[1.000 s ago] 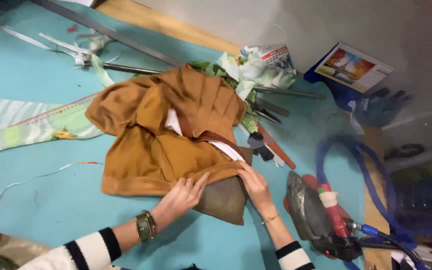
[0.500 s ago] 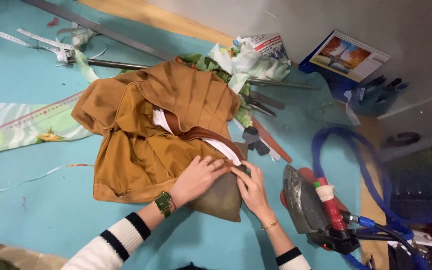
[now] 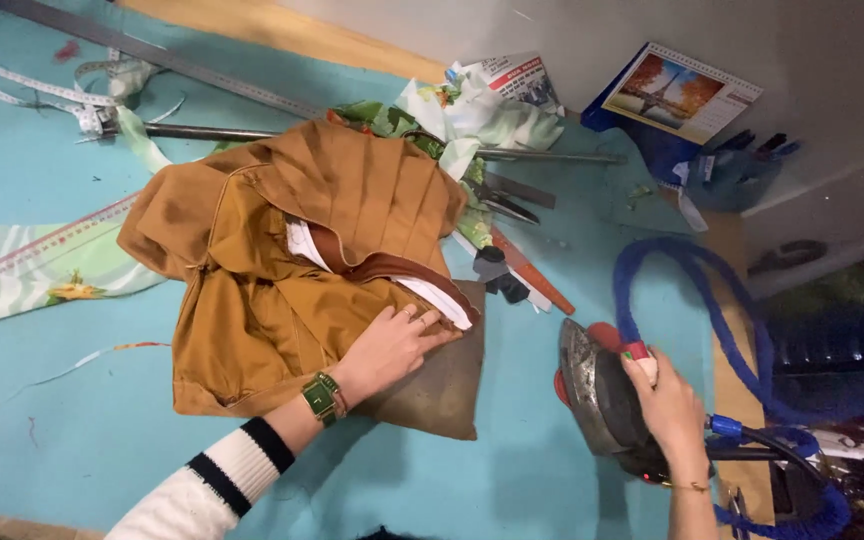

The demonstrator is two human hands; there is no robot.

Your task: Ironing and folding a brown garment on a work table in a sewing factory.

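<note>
Fingers of the left hand lie spread and flat, gripping nothing, on the brown garment over a pressing pad. Right of the pad, the right hand is clamped on the iron, standing on the turquoise counter.

The garment lies at the middle of the table, partly on a pad at its 4 o'clock. The iron stands at 3 o'clock of the pad, scissors at the garment's 2 o'clock, and the calendar beyond them.
</note>
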